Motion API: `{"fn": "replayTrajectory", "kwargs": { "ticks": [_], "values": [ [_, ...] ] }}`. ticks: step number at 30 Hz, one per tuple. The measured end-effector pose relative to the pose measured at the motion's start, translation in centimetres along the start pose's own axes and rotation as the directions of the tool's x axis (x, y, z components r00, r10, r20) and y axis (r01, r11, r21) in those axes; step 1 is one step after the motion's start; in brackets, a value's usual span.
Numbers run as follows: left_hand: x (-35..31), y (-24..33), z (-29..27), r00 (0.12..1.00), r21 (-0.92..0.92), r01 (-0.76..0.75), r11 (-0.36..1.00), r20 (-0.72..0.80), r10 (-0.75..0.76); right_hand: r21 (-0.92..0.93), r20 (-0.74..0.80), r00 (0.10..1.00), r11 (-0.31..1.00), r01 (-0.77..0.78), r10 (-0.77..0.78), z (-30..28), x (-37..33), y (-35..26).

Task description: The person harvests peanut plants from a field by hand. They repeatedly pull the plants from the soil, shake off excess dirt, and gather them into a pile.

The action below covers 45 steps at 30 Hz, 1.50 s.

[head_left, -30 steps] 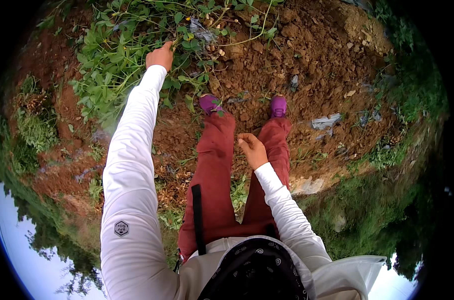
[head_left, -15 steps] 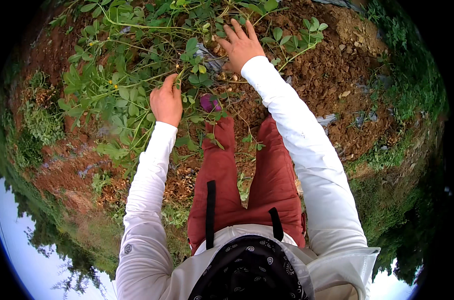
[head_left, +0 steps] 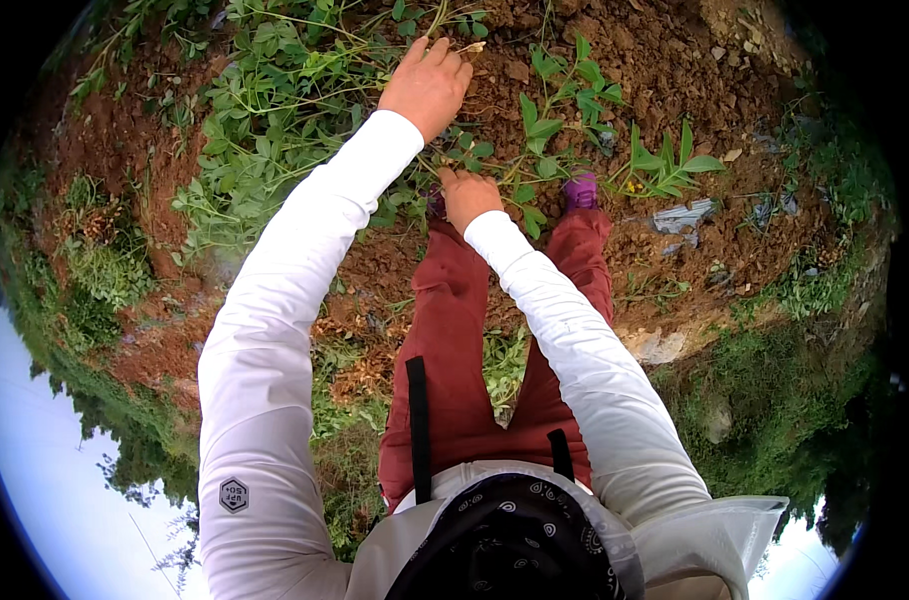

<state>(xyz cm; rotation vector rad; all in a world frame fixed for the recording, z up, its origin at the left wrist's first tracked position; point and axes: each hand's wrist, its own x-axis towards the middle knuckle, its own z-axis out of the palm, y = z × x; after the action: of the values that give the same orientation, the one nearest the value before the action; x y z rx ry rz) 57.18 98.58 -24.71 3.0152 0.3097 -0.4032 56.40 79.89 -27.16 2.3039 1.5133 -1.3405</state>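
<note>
A sprawling leafy green plant point(head_left: 275, 110) lies over red-brown soil point(head_left: 665, 70). My left hand point(head_left: 430, 85) reaches far forward into it, fingers curled around thin green stems. My right hand point(head_left: 470, 195) is lower, close to my feet, closed in a fist on a bunch of stems point(head_left: 535, 160) whose leaves stick out to the right. Both arms wear long white sleeves. My red trousers point(head_left: 455, 380) and one purple shoe point(head_left: 582, 190) show below the hands; the other shoe is mostly hidden behind the right hand.
Loose clods and stones cover the soil at upper right. Grey scraps of litter point(head_left: 680, 215) lie right of my feet. Low weeds and grass point(head_left: 105, 270) grow at left, and more grass point(head_left: 775, 400) on a bank at right.
My left hand has moved forward and right to the far stems. My right hand has drawn back from the far plant toward my feet and closed on stems there.
</note>
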Motion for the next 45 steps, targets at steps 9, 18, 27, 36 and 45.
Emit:
{"fn": "replayTrajectory", "kwargs": {
  "ticks": [9,18,27,36,45],
  "values": [
    [6.5,-5.0,4.5,0.633,0.347,-0.227,0.910,0.763,-0.133,-0.028,-0.355,0.931,0.996,0.080,-0.085,1.5,-0.6,5.6],
    [-14.3,-8.0,10.5,0.612,0.100,0.433,0.896,0.697,-0.374,-0.003,0.164,0.986,1.000,0.017,-0.017,2.5,4.4,7.0],
    [-13.5,-5.8,12.2,0.882,0.085,0.203,0.976,0.418,-0.219,0.052,0.304,0.952,0.998,-0.047,0.029,5.5,4.3,7.8],
    [-6.1,-7.8,11.0,0.799,0.163,-0.086,0.983,0.600,-0.029,-0.185,0.191,0.981,0.981,0.063,-0.027,7.1,2.9,6.9],
    [-14.8,-4.7,7.7,0.868,-0.199,0.433,0.879,0.356,-0.347,0.201,-0.022,0.978,0.958,0.206,-0.206,2.6,1.0,9.1]
  ]
}}
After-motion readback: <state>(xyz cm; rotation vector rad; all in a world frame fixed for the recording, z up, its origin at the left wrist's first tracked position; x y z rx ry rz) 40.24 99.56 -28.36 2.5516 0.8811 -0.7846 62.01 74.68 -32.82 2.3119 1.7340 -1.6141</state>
